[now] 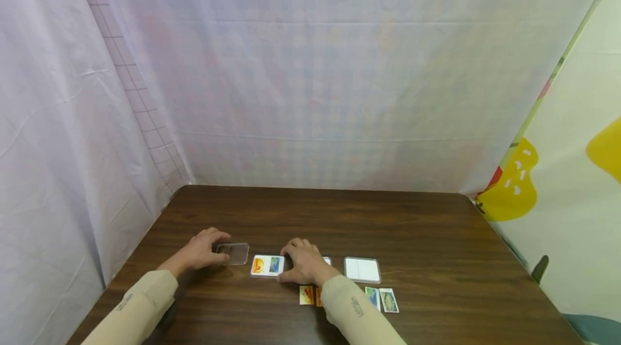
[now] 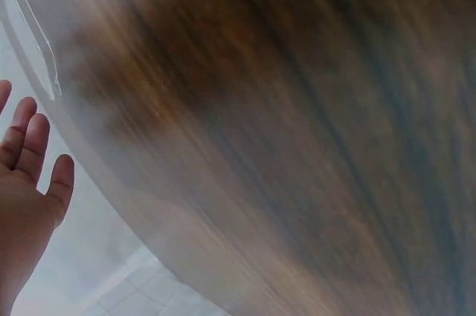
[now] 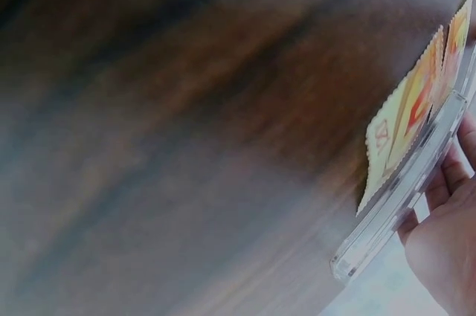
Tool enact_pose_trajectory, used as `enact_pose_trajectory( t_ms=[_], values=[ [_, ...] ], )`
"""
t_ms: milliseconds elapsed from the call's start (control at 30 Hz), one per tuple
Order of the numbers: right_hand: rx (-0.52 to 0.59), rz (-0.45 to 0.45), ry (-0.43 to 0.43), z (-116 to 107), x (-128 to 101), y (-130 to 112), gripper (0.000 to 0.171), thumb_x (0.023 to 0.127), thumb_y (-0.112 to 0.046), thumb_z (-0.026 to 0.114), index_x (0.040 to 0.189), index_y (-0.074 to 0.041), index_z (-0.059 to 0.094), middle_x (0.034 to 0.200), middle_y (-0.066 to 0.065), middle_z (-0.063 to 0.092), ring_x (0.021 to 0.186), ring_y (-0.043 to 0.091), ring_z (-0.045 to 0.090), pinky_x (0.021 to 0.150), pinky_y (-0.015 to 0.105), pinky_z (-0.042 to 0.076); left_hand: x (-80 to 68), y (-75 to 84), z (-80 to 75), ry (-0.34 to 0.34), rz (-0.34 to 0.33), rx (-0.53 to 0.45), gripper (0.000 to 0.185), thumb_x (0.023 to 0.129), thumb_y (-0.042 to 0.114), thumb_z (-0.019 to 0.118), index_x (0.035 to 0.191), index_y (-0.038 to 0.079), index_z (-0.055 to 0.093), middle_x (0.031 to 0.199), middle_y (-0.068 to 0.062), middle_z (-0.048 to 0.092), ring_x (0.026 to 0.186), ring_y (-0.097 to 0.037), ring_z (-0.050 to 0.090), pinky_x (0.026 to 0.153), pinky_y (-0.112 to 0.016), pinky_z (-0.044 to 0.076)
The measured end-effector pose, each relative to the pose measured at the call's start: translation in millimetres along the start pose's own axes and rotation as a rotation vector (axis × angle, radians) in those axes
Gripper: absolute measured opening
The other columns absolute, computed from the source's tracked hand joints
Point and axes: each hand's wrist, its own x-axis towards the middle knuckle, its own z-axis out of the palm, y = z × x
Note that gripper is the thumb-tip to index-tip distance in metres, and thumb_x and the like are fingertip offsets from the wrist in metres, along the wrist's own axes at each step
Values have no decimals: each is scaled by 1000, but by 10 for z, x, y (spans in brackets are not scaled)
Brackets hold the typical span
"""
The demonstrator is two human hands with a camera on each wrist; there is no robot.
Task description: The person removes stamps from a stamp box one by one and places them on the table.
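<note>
While the left hand [image 1: 201, 252] rests spread on the clear plastic lid [image 1: 233, 253], the stamp-filled clear case [image 1: 268, 266], long axis left-right, is pinched by the right hand [image 1: 306, 264].

Hands: 2, left hand [image 1: 201, 252], right hand [image 1: 304, 263].
Clear plastic cases: 3, empty clear case [image 1: 234, 253], case with two stamps [image 1: 267, 266], white-backed case [image 1: 362, 269]. Corner of possible further case beside right hand; cannot tell.
Loose stamps on desk [image 1: 436, 237]: 4 visible, orange pair [image 1: 309, 295], blue-green pair [image 1: 381, 299].
Desk: 1.
</note>
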Motion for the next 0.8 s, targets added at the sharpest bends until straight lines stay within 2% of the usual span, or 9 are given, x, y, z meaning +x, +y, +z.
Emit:
enact_pose_trajectory(
  t_ms=[100,267,567,800],
  values=[
    [5,2,5,31,18,22,57,79,-51,78,121,-17,63,132,7,52,124,28,45,106,50,34,10,14,10,18,27,3,53,76,29,79,120,2,64,107,-8,60,102,-33,54,88,-59,42],
    [8,6,8,67,35,44,57,79,-51,78,122,-17,63,132,7,51,124,29,45,107,50,33,31,46,33,26,34,2,52,77,28,78,120,2,64,109,-9,60,103,-34,54,88,-60,41],
    [-24,14,-33,-52,1,-51,59,79,-52,78,123,-15,64,131,6,53,124,26,46,107,48,34,62,110,71,5,37,-34,50,80,28,76,121,2,64,110,-9,60,105,-34,54,91,-64,38],
    [-31,42,-46,-89,6,-87,61,78,-52,79,125,-15,65,131,4,54,124,24,47,108,45,34,83,148,86,11,69,-32,49,80,27,76,120,1,64,107,-8,61,103,-32,55,89,-62,39]
  ],
)
